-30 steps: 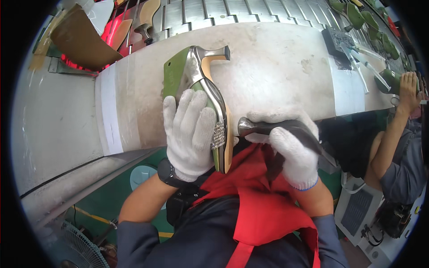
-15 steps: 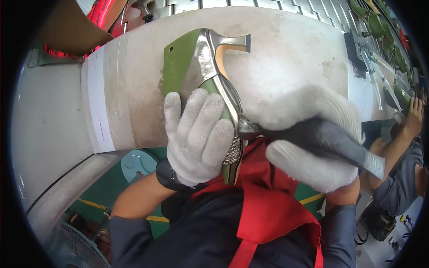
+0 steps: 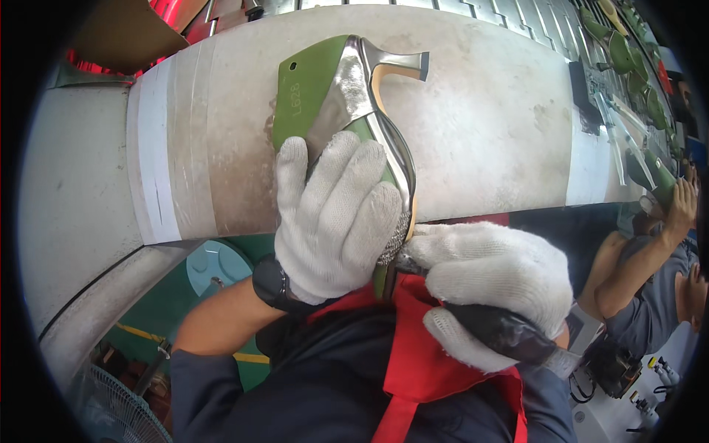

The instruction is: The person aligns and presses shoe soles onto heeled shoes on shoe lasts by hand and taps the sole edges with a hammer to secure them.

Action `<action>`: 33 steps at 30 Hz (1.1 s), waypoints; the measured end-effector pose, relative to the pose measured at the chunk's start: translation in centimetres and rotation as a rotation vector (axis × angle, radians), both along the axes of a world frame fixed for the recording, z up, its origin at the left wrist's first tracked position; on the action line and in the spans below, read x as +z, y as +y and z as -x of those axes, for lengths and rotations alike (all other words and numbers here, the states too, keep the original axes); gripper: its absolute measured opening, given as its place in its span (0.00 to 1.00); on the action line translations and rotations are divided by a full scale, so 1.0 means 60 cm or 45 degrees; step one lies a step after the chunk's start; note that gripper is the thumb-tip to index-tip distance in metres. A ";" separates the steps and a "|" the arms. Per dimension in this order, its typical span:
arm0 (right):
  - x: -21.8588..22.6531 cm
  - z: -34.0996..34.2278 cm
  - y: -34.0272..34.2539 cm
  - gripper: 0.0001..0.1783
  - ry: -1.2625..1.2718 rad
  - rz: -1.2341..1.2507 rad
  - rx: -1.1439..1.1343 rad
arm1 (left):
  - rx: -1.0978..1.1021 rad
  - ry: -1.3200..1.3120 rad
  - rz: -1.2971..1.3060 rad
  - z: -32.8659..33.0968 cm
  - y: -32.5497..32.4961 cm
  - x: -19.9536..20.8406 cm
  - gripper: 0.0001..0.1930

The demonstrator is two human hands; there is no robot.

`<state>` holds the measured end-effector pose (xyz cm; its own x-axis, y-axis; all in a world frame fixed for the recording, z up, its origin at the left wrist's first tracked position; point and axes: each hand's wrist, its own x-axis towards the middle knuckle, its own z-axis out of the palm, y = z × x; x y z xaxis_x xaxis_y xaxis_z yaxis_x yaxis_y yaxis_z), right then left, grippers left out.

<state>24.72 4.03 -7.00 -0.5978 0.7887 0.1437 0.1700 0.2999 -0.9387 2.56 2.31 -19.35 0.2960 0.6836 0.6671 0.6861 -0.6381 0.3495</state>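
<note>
A silver high-heeled shoe (image 3: 360, 81) lies on its side on a green shoe last (image 3: 306, 88), with its heel up and to the right and its toe toward me. Beaded, sparkling trim (image 3: 395, 247) shows near the toe. My left hand (image 3: 336, 214), in a white knitted glove, is clasped over the shoe's middle and the last. My gloved right hand (image 3: 502, 277) is closed round a dark-handled hand tool (image 3: 502, 332). The tool's front end is at the sole's edge beside the beaded trim, mostly covered by my fingers; its exact kind is hidden.
The shoe's heel half lies over a pale, worn, rounded work surface (image 3: 480, 133). Behind it runs a slatted metal conveyor (image 3: 413, 4). More green lasts (image 3: 628, 55) stand at the far right, where another person's hand (image 3: 683, 199) reaches in. A fan (image 3: 122, 406) stands low at left.
My right hand has drawn down toward me along the sole, tilting the tool's handle lower. The shoe and my left hand have shifted slightly right; the shoe's heel end sits a little farther away.
</note>
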 end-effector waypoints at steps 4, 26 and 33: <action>-0.007 0.008 -0.042 0.17 -0.036 -0.121 -0.184 | -0.004 -0.001 -0.045 0.001 0.004 -0.003 0.29; -0.011 0.028 -0.054 0.22 0.297 0.410 -0.664 | 0.059 -0.041 0.015 -0.004 0.009 0.003 0.26; 0.013 0.016 0.011 0.16 0.255 0.632 -0.633 | 0.109 -0.056 0.051 -0.015 0.005 0.008 0.14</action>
